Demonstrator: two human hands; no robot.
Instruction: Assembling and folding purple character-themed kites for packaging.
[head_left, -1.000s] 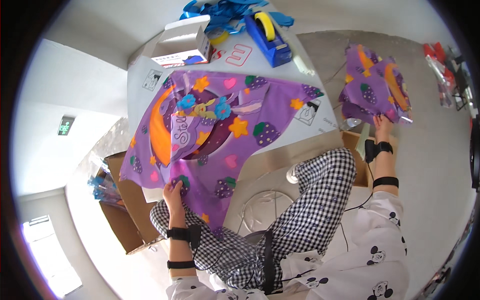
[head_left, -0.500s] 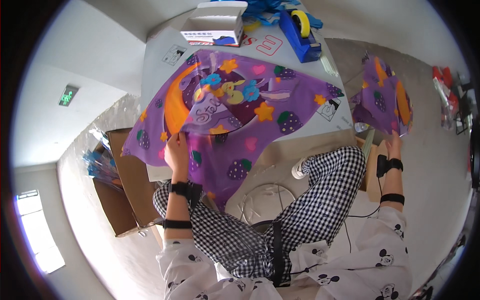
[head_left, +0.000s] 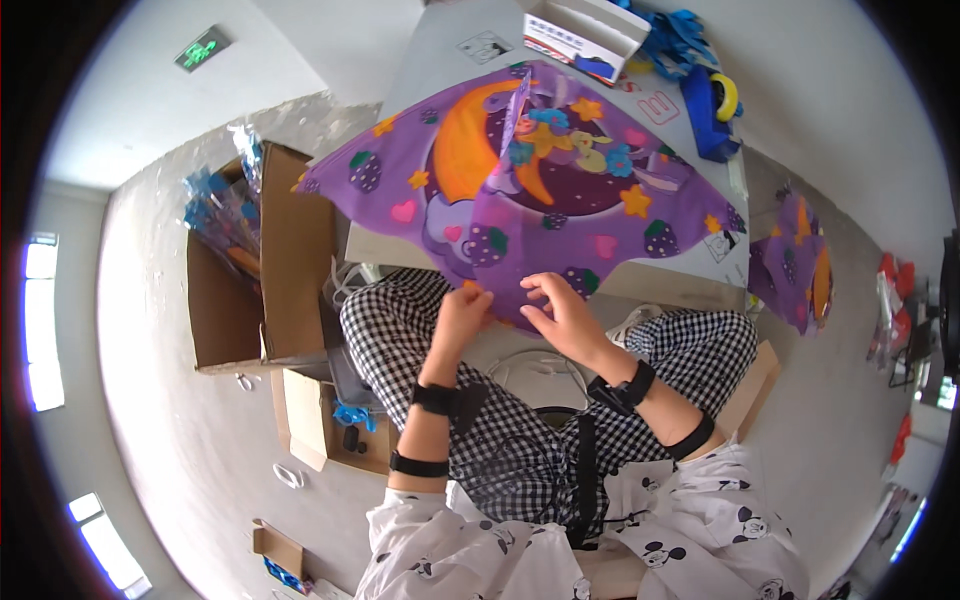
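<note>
A purple kite-shaped sheet (head_left: 385, 195), printed with an orange moon, stars, hearts and berries, spreads over the table (head_left: 440, 60). A raised fold crosses its middle, and its near corner hangs past the table edge above my lap. At that hanging corner my left hand (head_left: 463, 318) is closed, its fingertips pinching the sheet's near edge. Just to the right, my right hand (head_left: 568, 320) is in front of the sheet with thumb and fingers apart, holding nothing. Another purple printed sheet (head_left: 790, 262) hangs beside the table's right side.
A blue tape dispenser (head_left: 708, 125) with yellow tape and an open white box (head_left: 575, 42) stand at the back, near blue strips (head_left: 680, 40). On the left is a tall cardboard box (head_left: 298, 260) of plastic-wrapped items. A smaller open carton (head_left: 305, 425) sits below it.
My right hand has left the sheet on the right and come to the middle. My left hand has shifted to the near corner. The sheet's folded-over flap now lies mostly opened out.
</note>
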